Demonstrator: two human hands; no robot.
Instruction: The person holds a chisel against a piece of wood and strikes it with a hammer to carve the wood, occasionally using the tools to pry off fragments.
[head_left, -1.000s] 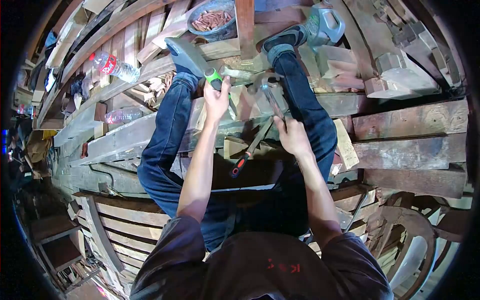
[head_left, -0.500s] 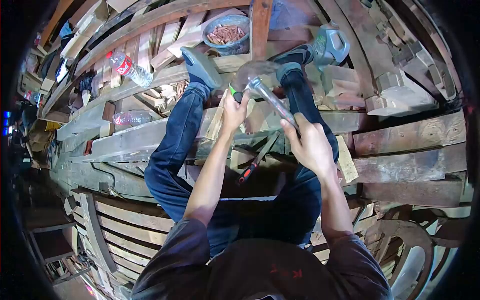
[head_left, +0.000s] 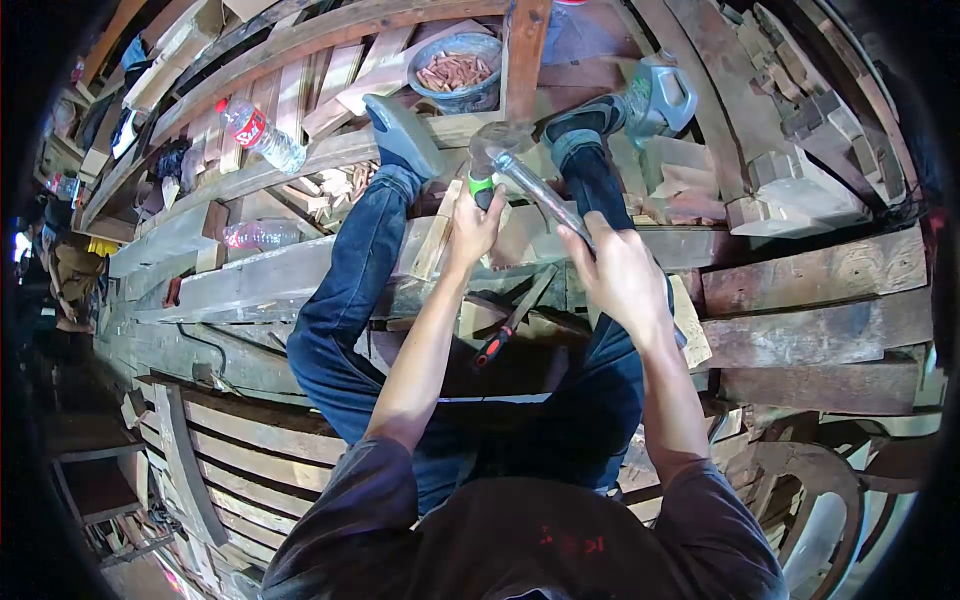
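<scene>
My left hand (head_left: 473,228) is wrapped around the green-and-black handle of a chisel (head_left: 482,187), held upright over the wooden beam. The chisel's lower part is hidden by the fingers and the wood. In my right hand (head_left: 625,275) is a hammer (head_left: 540,190) with a shiny metal shaft, gripped near its lower end. The hammer's head is right at the top of the chisel handle. Between my legs, a tool with a red-and-black handle (head_left: 488,350) and a long flat blade lies across the wood pieces.
A bucket (head_left: 455,103) holding many small wooden pieces stands beyond my left foot. A plastic bottle with a red label (head_left: 262,137) and another clear bottle (head_left: 263,235) lie at the left. A translucent jug (head_left: 662,97) stands by my right foot. Stacked timber (head_left: 815,270) lies at the right.
The hammer head, blurred before, now shows sharply at the chisel's top. My right foot has shifted slightly. At the far left edge, a person has come into view.
</scene>
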